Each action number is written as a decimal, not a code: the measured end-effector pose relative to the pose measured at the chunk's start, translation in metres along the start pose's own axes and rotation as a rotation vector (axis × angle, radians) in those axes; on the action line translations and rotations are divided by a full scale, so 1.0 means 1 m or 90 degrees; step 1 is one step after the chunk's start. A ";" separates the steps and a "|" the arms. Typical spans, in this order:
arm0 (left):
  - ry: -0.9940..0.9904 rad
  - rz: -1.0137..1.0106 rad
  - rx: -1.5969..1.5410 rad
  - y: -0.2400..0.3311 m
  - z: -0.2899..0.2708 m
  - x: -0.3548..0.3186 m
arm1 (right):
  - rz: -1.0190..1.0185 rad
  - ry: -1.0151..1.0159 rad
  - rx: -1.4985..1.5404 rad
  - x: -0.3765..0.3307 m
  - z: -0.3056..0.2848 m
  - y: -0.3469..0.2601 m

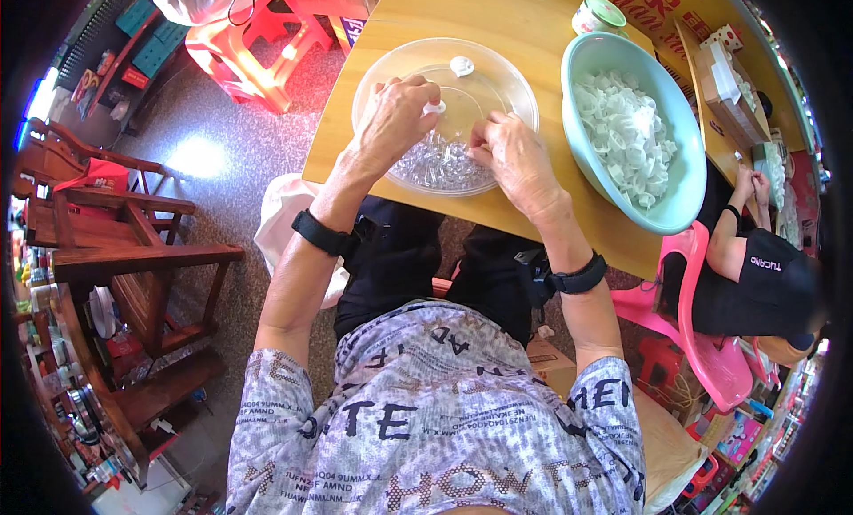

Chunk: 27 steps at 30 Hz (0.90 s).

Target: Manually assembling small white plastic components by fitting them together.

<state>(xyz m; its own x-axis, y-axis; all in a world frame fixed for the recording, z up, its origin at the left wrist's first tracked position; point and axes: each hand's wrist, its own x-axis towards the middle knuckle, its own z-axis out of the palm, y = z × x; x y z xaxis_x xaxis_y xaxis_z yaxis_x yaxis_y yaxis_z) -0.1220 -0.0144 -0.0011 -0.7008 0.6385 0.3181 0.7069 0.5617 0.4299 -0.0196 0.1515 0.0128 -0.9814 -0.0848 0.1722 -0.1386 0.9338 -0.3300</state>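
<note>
Your left hand point(397, 115) pinches a small white plastic piece point(434, 108) over the round clear tray point(500, 78), your right hand point(520, 162) bunches its fingertips at the clear plastic bits point(431, 166), can't tell on what, so steady the piece and pinch bits lightly, singly.

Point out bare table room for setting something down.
Bare wood shows on the table beyond the clear tray, left of the tub, and between the blue basin and the near edge. The tray-basin gap is narrow. Crowded: the tray, with the left hand and right hand over clear pieces, and the basin of white pieces.
</note>
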 end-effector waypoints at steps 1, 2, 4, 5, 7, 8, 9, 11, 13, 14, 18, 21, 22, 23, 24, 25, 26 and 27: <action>0.010 -0.004 -0.010 0.000 -0.001 -0.002 | -0.001 -0.003 0.002 0.000 -0.001 -0.001; 0.009 -0.008 -0.009 -0.002 -0.002 -0.004 | 0.006 -0.011 0.009 0.000 -0.003 -0.002; 0.062 0.042 -0.036 -0.005 -0.004 -0.007 | 0.011 -0.021 0.014 -0.001 -0.004 -0.002; 0.063 0.038 -0.036 -0.005 -0.005 -0.010 | 0.017 -0.007 0.031 -0.003 -0.004 -0.001; 0.142 0.065 -0.093 -0.001 -0.008 -0.016 | 0.022 0.004 0.049 -0.002 -0.003 0.000; 0.143 0.062 -0.092 0.003 -0.010 -0.020 | 0.030 0.008 0.055 -0.001 -0.003 0.000; 0.136 -0.024 -0.188 0.011 -0.016 -0.026 | 0.038 0.012 0.064 -0.001 -0.003 -0.001; 0.130 -0.113 -0.286 0.022 -0.022 -0.037 | 0.021 0.019 0.084 0.005 0.002 -0.004; 0.128 -0.257 -0.484 0.032 -0.023 -0.045 | 0.009 0.034 0.101 0.009 0.009 -0.004; 0.139 -0.270 -0.532 0.036 -0.022 -0.048 | 0.004 0.018 0.106 0.012 0.016 -0.002; 0.184 -0.311 -0.763 0.043 -0.019 -0.065 | 0.003 -0.026 0.122 0.014 0.016 -0.002; 0.178 -0.327 -0.996 0.045 -0.017 -0.072 | 0.048 0.008 0.233 0.011 0.012 -0.001; 0.159 -0.305 -1.059 0.041 -0.014 -0.074 | 0.044 0.007 0.231 0.010 0.009 0.000; 0.164 -0.303 -1.060 0.040 -0.011 -0.074 | 0.104 -0.001 0.359 0.007 0.005 0.002; 0.158 -0.289 -1.114 0.039 -0.009 -0.076 | 0.166 -0.011 0.487 0.006 0.002 0.000; 0.152 -0.274 -1.168 0.039 -0.008 -0.076 | 0.163 -0.013 0.485 0.004 -0.001 -0.003; 0.157 -0.273 -1.169 0.040 -0.009 -0.076 | 0.182 0.015 0.586 0.002 -0.006 -0.008; 0.153 -0.283 -1.171 0.042 -0.011 -0.075 | 0.205 0.044 0.684 -0.001 -0.012 -0.010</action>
<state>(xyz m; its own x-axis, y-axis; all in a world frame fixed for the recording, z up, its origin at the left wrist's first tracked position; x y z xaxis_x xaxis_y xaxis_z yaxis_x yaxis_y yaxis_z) -0.0407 -0.0443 0.0022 -0.8878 0.4594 -0.0282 -0.3506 -0.6353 0.6881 -0.0158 0.1462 0.0274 -0.9872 0.1575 -0.0250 0.0444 0.1212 -0.9916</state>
